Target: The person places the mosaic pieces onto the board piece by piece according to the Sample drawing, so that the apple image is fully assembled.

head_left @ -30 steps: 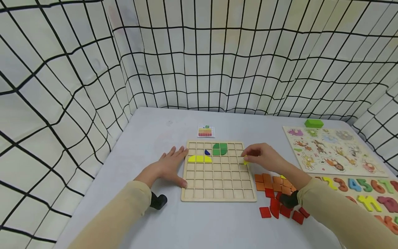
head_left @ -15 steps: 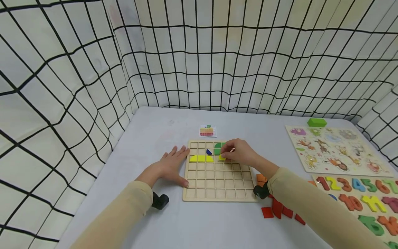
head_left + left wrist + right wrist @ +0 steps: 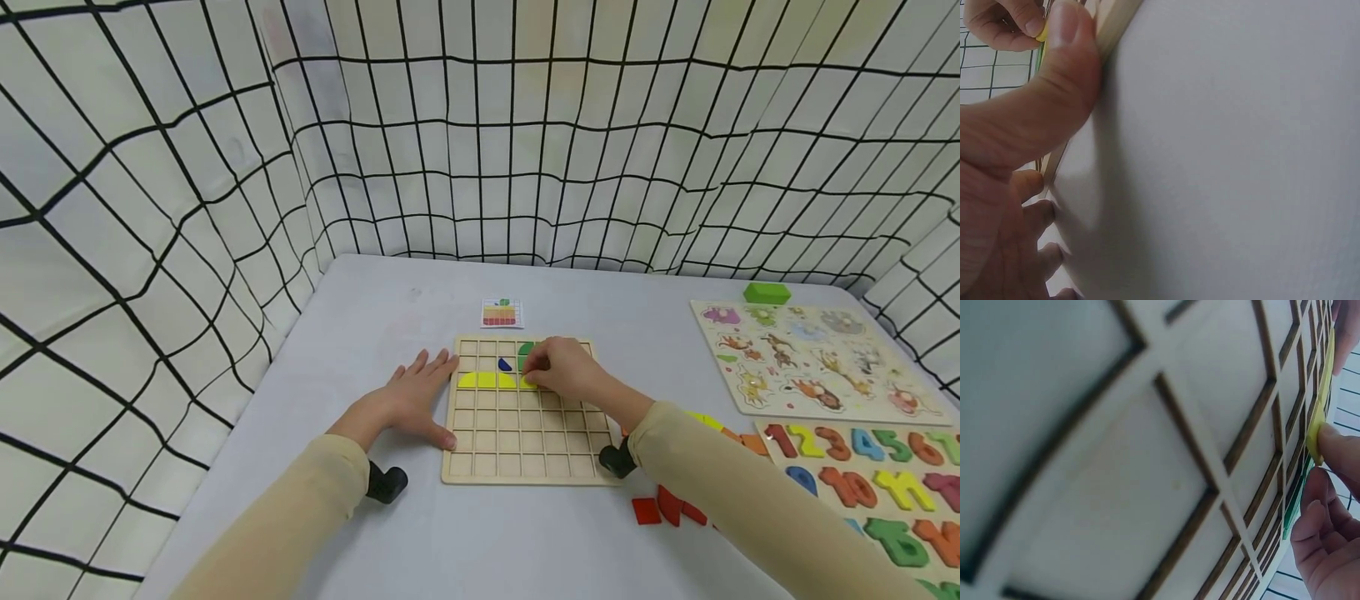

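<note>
A wooden grid board (image 3: pixel 517 442) lies on the table, with a row of yellow tiles (image 3: pixel 486 380), a small blue tile (image 3: pixel 505 365) and green tiles (image 3: pixel 524 349) in its upper cells. My left hand (image 3: pixel 411 404) rests at the board's left edge, fingers spread, thumb against the rim in the left wrist view. Over the board, my right hand (image 3: pixel 566 371) pinches a yellow tile (image 3: pixel 527 383) between thumb and fingertips, just right of the yellow row and below the green. In the right wrist view this yellow tile (image 3: pixel 1315 440) is right at the grid. The right hand partly hides the green tiles.
A small printed card (image 3: pixel 502 313) lies beyond the board. Red tiles (image 3: pixel 647 511) and orange ones sit at right, partly under my sleeve. Farther right are an animal puzzle (image 3: pixel 817 400), a number puzzle (image 3: pixel 847 467) and a green block (image 3: pixel 767 292). Black netting (image 3: pixel 555 175) surrounds the table.
My right hand has brought the yellow tile left from the board's right edge to the spot beside the yellow row. The left hand keeps its place.
</note>
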Action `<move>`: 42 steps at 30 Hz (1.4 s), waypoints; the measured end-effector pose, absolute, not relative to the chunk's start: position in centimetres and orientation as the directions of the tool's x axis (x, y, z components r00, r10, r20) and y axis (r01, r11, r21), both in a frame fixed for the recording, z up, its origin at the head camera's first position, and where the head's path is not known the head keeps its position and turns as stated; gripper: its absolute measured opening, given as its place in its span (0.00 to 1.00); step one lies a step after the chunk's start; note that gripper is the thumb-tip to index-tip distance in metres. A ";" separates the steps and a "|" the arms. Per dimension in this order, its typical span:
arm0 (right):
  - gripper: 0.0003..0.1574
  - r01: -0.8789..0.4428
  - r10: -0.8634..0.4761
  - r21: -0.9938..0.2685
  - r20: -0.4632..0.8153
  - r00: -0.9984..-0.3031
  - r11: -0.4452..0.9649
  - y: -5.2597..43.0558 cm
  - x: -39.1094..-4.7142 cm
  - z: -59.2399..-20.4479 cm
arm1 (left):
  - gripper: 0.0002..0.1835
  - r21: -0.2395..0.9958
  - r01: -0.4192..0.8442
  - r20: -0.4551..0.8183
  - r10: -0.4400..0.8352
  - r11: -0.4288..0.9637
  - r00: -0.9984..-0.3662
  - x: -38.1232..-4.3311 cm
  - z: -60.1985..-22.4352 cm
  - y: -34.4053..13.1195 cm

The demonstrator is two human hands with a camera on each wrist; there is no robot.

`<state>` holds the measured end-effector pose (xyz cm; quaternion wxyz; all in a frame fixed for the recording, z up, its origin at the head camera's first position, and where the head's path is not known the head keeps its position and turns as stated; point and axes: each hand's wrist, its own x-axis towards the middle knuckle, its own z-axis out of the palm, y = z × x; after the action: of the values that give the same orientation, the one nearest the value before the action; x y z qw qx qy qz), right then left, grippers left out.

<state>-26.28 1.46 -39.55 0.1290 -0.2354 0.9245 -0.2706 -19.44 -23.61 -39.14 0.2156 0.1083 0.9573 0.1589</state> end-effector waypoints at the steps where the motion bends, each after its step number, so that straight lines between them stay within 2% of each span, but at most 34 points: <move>1: 0.03 -0.379 -0.509 -0.547 -0.104 -0.854 0.747 1.4 -26.3 -39.6 | 0.69 0.350 0.139 -0.379 0.276 0.926 -0.883 -19.5 -39.2 -23.6; 9: 0.05 -0.465 -0.549 -0.457 -0.062 -0.834 0.758 1.7 -26.0 -39.6 | 0.69 0.352 0.142 -0.379 0.280 0.925 -0.882 -19.5 -39.3 -23.4; 16: 0.11 -0.626 -0.658 -0.281 -0.029 -0.752 0.728 2.9 -25.0 -39.1 | 0.69 0.352 0.145 -0.378 0.282 0.925 -0.882 -19.5 -39.2 -23.1; 22: 0.14 -0.681 -0.706 -0.259 -0.008 -0.708 0.685 4.8 -24.4 -38.4 | 0.68 0.349 0.144 -0.383 0.281 0.926 -0.880 -19.5 -39.1 -23.0; 28: 0.13 -0.633 -0.675 -0.350 0.004 -0.738 0.690 9.0 -24.7 -37.1 | 0.68 0.353 0.139 -0.388 0.280 0.925 -0.878 -19.6 -39.3 -23.0; 35: 0.12 -0.504 -0.571 -0.392 -0.070 -0.818 0.770 16.0 -24.5 -36.6 | 0.68 0.345 0.139 -0.387 0.275 0.928 -0.880 -19.5 -39.3 -23.2; 42: 0.11 -0.402 -0.500 -0.398 -0.181 -0.847 0.825 21.1 -23.6 -37.3 | 0.68 0.353 0.136 -0.379 0.274 0.926 -0.884 -19.4 -38.8 -23.3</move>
<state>-23.64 21.10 -37.26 0.1399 -0.2385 0.9449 -0.1754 -19.35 -23.28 -38.81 0.2161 0.1071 0.9572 0.1601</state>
